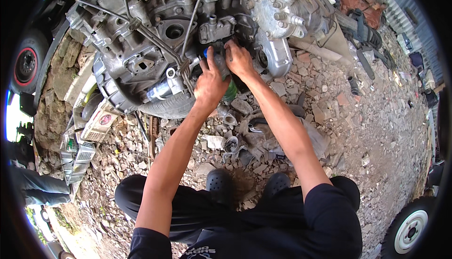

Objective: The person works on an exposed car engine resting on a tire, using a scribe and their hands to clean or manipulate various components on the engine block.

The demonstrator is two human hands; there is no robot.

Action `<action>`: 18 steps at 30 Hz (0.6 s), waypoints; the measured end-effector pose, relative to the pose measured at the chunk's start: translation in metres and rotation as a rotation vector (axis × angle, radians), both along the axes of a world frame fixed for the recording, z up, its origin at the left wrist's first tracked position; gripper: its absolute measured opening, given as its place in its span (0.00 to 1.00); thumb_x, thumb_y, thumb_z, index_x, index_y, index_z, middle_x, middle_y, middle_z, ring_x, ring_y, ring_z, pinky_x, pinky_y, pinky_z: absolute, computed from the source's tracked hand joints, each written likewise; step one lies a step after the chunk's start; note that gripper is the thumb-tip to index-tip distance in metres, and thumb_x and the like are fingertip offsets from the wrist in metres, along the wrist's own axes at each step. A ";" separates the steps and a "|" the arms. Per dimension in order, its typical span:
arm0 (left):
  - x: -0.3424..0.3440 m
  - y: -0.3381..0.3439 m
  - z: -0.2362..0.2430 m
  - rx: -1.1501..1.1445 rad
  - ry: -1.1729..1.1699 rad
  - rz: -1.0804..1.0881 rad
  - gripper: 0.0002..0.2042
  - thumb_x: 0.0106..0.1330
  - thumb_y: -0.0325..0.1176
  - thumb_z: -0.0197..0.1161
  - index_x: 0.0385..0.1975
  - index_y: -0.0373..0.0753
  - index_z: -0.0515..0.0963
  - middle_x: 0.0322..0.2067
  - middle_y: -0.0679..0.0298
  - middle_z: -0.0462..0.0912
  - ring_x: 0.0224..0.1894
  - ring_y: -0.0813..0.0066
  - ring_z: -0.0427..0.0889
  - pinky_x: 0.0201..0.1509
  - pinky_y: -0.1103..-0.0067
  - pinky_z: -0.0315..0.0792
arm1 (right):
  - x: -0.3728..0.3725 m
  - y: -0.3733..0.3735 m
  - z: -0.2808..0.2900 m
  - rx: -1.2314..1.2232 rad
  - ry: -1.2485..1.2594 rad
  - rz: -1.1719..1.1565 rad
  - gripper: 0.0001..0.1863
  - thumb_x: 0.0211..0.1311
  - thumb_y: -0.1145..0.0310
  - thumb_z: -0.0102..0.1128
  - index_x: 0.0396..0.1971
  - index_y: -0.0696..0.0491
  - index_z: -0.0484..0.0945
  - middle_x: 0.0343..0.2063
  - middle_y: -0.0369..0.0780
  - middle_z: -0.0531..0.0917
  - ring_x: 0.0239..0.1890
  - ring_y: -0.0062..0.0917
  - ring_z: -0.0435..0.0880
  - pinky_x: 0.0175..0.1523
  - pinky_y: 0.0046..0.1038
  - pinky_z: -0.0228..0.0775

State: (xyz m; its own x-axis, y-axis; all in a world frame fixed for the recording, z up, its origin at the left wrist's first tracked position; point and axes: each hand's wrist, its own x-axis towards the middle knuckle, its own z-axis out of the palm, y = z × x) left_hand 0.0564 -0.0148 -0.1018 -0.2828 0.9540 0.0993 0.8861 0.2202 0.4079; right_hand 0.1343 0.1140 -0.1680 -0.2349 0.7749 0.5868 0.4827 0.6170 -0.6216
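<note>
A large grey metal engine [150, 38] fills the top of the view, and both my arms reach up to its lower side. My left hand [212, 85] is closed round a dark grey rounded part [219, 59] below a small metal housing [214, 28]. A bit of blue shows by its fingertips. My right hand [240, 60] is beside it, fingers curled in against the engine; what they grip is hidden. Just under the hands, a green thing [230, 91], perhaps a bottle, is partly covered. A bolted, round-bodied pump [280, 12] sits to the right of my hands.
A tyre [172, 106] lies beneath the engine. Broken stones, small metal parts [230, 143] and a dusty cloth [263, 134] cover the ground before my shoes [220, 186]. Crates [77, 155] stand left, near another person's legs [44, 188]. A wheel [410, 231] is at lower right.
</note>
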 end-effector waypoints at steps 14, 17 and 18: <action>-0.001 0.000 -0.006 0.044 0.045 -0.037 0.56 0.55 0.42 0.74 0.74 0.45 0.34 0.56 0.33 0.65 0.42 0.33 0.82 0.44 0.53 0.81 | 0.011 -0.006 -0.006 0.051 0.141 0.059 0.06 0.66 0.68 0.53 0.39 0.52 0.77 0.34 0.49 0.85 0.36 0.50 0.84 0.42 0.48 0.77; -0.007 -0.003 -0.005 0.035 0.062 -0.008 0.56 0.55 0.42 0.74 0.74 0.45 0.34 0.56 0.33 0.65 0.42 0.33 0.82 0.44 0.53 0.81 | 0.012 -0.016 0.009 -0.120 -0.014 0.049 0.06 0.66 0.69 0.53 0.39 0.52 0.76 0.34 0.54 0.85 0.33 0.50 0.85 0.38 0.49 0.79; -0.005 -0.002 -0.008 0.050 0.074 -0.005 0.56 0.55 0.42 0.74 0.74 0.45 0.34 0.56 0.33 0.65 0.42 0.33 0.82 0.44 0.53 0.81 | 0.014 -0.017 0.011 -0.131 -0.072 -0.029 0.06 0.65 0.70 0.54 0.39 0.52 0.76 0.32 0.54 0.84 0.33 0.50 0.85 0.38 0.50 0.79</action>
State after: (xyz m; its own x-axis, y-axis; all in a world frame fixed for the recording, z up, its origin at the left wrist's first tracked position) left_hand 0.0510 -0.0172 -0.1099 -0.2681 0.9488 0.1671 0.9151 0.1966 0.3520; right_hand 0.1486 0.0973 -0.1571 -0.2493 0.8510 0.4621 0.5454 0.5177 -0.6592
